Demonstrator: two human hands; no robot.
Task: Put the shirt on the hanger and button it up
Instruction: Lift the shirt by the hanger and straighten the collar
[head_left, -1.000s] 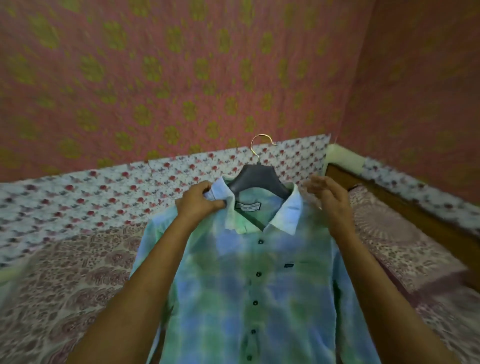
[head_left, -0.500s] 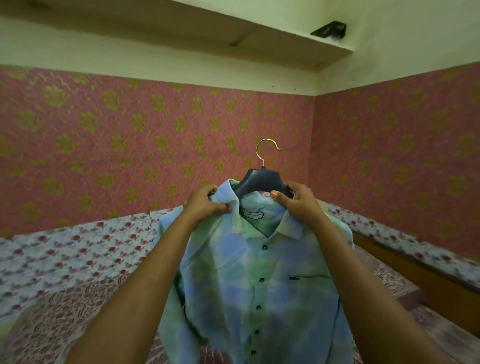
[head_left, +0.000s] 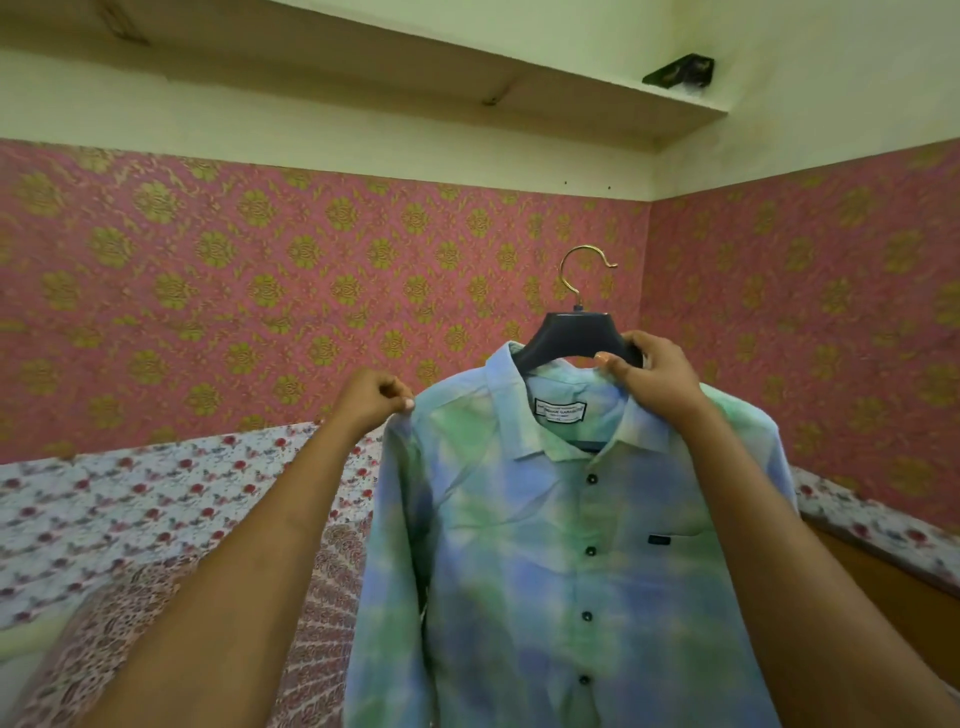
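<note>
My left grip has slid from the collar out to pinch the shoulder, my right grip now clamps the hanger, so the shirt hangs below both, seemingly buttoned, needing only straightening

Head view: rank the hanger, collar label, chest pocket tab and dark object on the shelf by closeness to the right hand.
1. hanger, gripped by the right hand.
2. collar label, just left of it.
3. pocket tab, well below it.
4. dark object, high on the shelf.
</note>
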